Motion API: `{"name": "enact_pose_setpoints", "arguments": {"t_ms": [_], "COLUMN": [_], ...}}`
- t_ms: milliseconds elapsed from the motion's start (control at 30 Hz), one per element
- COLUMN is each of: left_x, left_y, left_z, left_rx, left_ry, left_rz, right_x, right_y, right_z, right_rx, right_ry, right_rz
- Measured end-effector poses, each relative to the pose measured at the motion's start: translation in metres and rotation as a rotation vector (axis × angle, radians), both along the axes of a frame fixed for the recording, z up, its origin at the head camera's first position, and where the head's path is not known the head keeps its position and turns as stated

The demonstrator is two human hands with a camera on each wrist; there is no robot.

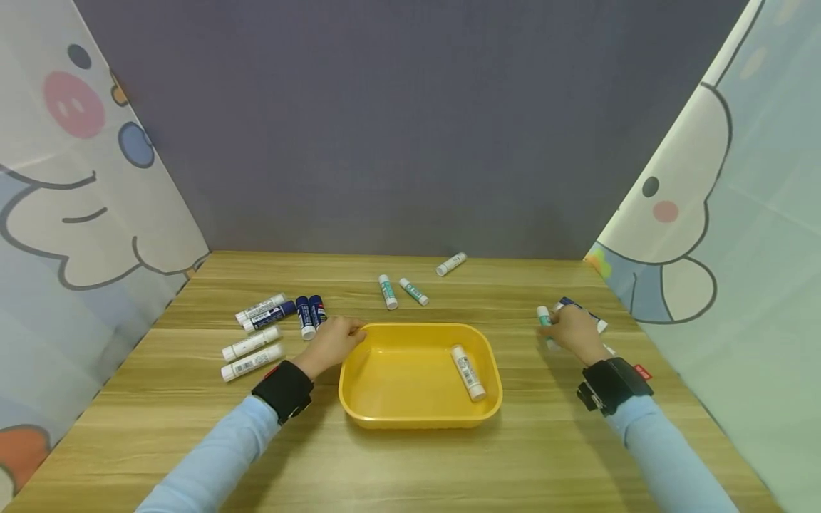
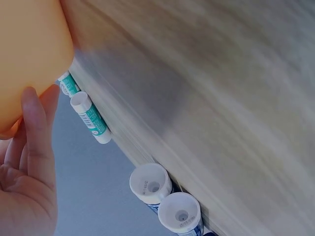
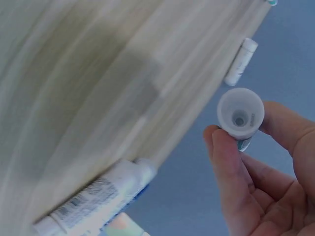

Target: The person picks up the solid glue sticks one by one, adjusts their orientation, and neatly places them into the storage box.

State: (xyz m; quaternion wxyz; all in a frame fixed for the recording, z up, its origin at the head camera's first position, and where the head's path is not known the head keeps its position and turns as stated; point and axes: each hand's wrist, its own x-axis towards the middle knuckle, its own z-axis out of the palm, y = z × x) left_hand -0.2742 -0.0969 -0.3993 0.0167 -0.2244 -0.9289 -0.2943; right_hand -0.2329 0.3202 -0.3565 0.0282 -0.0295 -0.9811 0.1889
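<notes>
Centrally on the bench (image 1: 410,463), near its front edge: a yellow tray (image 1: 385,417), holding one white stick (image 1: 467,371) that lies lengthwise toward the tray's right wall.

Left hand (image 1: 333,343): rests against the tray's rear left corner, fingers fairly straight on the rim; the left wrist view shows fingertips (image 2: 30,105) touching the tray wall, pinching nothing.

Right hand (image 1: 573,331): toward the right edge of the bench, well apart from the tray. Thumb and fingers pinch a teal stick (image 3: 240,116), cap end toward the wrist camera; in the head view its cap pokes out left of the knuckles. Whether the stick is clear of the bench cannot be told.

Beside the right hand: a blue stick (image 1: 577,306), just behind it, and another white tube partly hidden under the hand.

Left group, near the left edge: four white sticks (image 1: 250,343) lying roughly parallel, one with a dark blue body, and two blue sticks (image 1: 311,314) standing close together just behind the left hand.

Rear middle: two teal-labelled sticks (image 1: 400,291) side by side behind the tray, not touching it; a single white stick (image 1: 451,263) at the rear edge by the grey backdrop (image 1: 410,128).

Surround: cartoon-printed curtains (image 1: 77,185) along both side edges. Each wrist carries a black strap (image 1: 285,388) over a light blue sleeve (image 1: 218,456).
</notes>
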Motion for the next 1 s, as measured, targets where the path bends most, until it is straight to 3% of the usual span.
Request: {"name": "enact_pose_setpoints", "arguments": {"t_ms": [300, 1000], "left_x": [-0.002, -0.002], "left_y": [0.001, -0.001], "left_z": [-0.002, -0.003], "left_rx": [-0.005, -0.011], "left_ry": [0.005, 0.024], "left_rz": [-0.006, -0.003], "right_x": [0.002, 0.029], "right_y": [-0.017, -0.093], "right_z": [0.012, 0.042], "right_rx": [0.055, 0.125], "right_ry": [0.048, 0.186], "right_rz": [0.042, 0.217]}}
